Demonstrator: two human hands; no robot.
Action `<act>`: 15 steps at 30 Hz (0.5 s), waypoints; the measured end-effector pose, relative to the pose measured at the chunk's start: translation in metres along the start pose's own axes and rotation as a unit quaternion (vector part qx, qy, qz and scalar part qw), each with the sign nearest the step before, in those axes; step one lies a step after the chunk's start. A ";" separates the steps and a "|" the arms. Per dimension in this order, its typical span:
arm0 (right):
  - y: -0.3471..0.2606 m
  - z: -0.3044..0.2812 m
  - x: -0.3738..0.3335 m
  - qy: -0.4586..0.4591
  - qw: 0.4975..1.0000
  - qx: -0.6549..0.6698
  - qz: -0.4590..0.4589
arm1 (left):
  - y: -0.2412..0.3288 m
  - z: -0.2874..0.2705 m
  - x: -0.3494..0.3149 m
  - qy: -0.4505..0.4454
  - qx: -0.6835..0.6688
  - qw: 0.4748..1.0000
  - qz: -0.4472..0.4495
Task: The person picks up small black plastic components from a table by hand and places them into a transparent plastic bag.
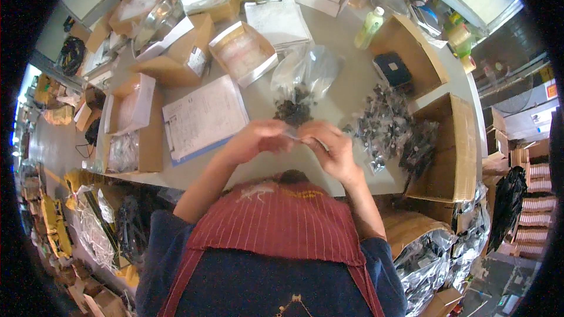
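Note:
Close to the table's front edge, my left hand (258, 140) and my right hand (332, 148) meet with fingers pinched. Between their fingertips is a small clear plastic bag (290, 133), partly covered by the fingers; its contents cannot be made out. Just beyond the hands lies a heap of small black parts (292, 107), spilling from the mouth of a large clear plastic bag (314, 69). Right of my right hand, many small clear bags with black parts (383, 122) are piled up, reaching into a cardboard box (457, 149) that lies on its side.
A clipboard with papers (207, 116) lies at the left, beside open cardboard boxes (130, 123). Farther back are a white-lined carton (242, 53), more papers (278, 22) and a green bottle (369, 27). A black device (392, 69) rests by a cardboard flap (411, 47).

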State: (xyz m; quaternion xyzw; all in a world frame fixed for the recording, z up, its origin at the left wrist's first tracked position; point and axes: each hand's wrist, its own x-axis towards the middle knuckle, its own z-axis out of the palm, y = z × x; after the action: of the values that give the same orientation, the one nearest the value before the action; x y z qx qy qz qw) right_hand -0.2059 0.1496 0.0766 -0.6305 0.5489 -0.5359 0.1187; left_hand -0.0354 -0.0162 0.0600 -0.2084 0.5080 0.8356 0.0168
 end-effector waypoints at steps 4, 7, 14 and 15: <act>0.004 -0.006 -0.007 -0.003 0.999 0.030 0.028 | 0.012 -0.005 0.002 -0.003 -0.060 0.998 -0.009; 0.002 -0.005 -0.005 -0.010 0.998 0.055 0.039 | 0.003 -0.006 0.007 0.008 -0.004 1.000 -0.018; 0.022 0.012 -0.018 0.096 0.924 0.252 0.271 | -0.013 -0.006 0.016 0.121 0.002 0.987 0.101; 0.021 0.016 -0.020 0.049 0.926 0.244 0.284 | -0.009 0.001 0.015 0.120 0.022 0.988 0.091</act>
State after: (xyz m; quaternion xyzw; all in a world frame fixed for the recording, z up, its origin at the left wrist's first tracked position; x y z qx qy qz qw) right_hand -0.2014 0.1518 0.0439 -0.3728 0.5619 -0.6277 0.3890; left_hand -0.0474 -0.0134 0.0475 -0.2599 0.5412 0.7913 -0.1156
